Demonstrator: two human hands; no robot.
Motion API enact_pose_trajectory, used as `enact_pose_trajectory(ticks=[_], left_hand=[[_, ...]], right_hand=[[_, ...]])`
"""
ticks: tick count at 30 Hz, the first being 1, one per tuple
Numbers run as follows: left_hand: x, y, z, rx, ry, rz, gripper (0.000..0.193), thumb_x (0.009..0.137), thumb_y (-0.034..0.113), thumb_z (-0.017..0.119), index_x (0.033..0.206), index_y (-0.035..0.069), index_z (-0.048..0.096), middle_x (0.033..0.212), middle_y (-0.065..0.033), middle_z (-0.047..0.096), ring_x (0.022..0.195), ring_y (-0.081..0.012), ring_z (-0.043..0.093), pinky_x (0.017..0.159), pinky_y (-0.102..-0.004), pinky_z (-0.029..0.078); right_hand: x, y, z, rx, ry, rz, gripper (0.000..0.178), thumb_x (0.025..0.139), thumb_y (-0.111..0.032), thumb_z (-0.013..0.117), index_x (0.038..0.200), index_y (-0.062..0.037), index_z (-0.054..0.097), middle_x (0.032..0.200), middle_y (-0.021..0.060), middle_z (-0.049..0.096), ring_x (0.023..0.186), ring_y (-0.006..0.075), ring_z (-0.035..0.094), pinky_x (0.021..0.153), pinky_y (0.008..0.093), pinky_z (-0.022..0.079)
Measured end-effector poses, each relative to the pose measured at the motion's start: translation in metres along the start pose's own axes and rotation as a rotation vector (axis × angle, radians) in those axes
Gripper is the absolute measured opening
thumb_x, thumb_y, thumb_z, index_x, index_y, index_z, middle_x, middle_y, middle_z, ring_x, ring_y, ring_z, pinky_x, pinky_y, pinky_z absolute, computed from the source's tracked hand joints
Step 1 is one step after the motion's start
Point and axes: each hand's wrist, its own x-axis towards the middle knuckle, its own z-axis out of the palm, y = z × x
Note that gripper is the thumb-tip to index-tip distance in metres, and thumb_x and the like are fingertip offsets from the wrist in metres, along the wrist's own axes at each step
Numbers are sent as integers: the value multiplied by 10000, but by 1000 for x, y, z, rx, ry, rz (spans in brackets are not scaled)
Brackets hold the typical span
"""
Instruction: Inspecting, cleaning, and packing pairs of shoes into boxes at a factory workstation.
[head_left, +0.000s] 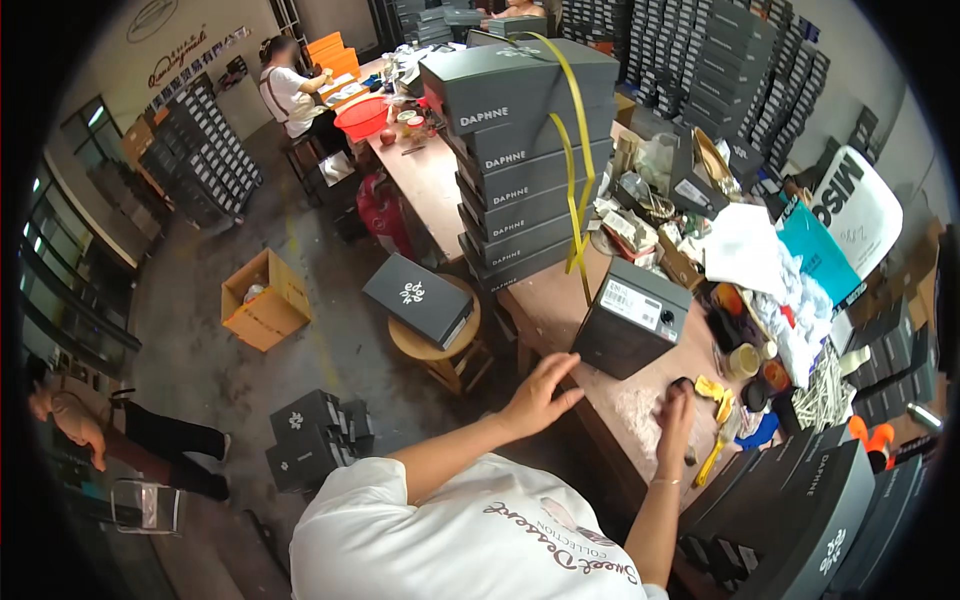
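Observation:
My left hand (545,396) is open beside the table edge, fingers apart and nothing in it. Its fingertips come close to the near left corner of a dark grey shoe box (625,325) with a white label on its side. Whether they touch it I cannot tell. Over the table, my right hand (675,420) is closed, with a small dark thing (683,384) showing at its fingertips; its kind is unclear. Whitish scuffed patches mark the tabletop (625,400) beside that hand. Right of it lie a yellow cloth (714,392) and a yellow-handled tool (709,464).
A tall strapped stack of shoe boxes (530,160) stands beyond the table. Jars (743,361), white paper (745,240) and cable ties (825,390) crowd the right side. One shoe box (418,300) rests on a wooden stool (452,355); a carton (266,300) stands on the floor. Two people are farther off.

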Motion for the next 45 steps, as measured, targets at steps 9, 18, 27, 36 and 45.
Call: enact_pose_trajectory(ticks=[9, 18, 27, 36, 45], left_hand=[[134, -83, 9, -973, -345, -1019, 863, 850, 714, 348, 1476, 149, 165, 1495, -162, 224, 1385, -309, 185, 1069, -592, 129], [129, -108, 32, -1437, -574, -1049, 654, 893, 617, 384, 1290, 107, 481, 1165, -57, 575, 1034, -194, 567, 869, -365, 471], [158, -135, 109, -772, -519, -633, 624, 847, 379, 602, 1302, -14, 437, 1232, -146, 532, 1147, -238, 497, 976, -364, 385], [190, -100, 104, -1015, -561, -1054, 546, 810, 359, 699, 1178, -11, 539, 1160, -109, 572, 1080, -241, 526, 898, -360, 429], [241, -139, 42, -625, -494, -717, 675, 875, 341, 619, 1428, 117, 303, 1465, -159, 270, 1301, -290, 333, 1077, -392, 265]], right_hand=[[140, -26, 14, 106, -91, -113, 570, 913, -294, 533, 1415, -98, 348, 1346, 42, 468, 1202, 182, 442, 991, 351, 361], [0, -74, 79, 150, -83, -102, 654, 810, -55, 546, 1411, -49, 289, 1347, 93, 413, 1231, 187, 400, 1033, 308, 302], [48, 14, 25, 259, 189, 37, 522, 963, -314, 458, 1413, -124, 273, 1383, 89, 400, 1256, 184, 376, 1039, 326, 298], [104, -14, -42, 504, -92, 612, 300, 930, -414, 520, 939, -121, 582, 761, -29, 617, 669, 100, 577, 682, 256, 481], [97, -14, 104, -423, -585, 14, 512, 808, -240, 691, 1215, 12, 508, 985, 173, 637, 825, 217, 646, 724, 332, 510]])
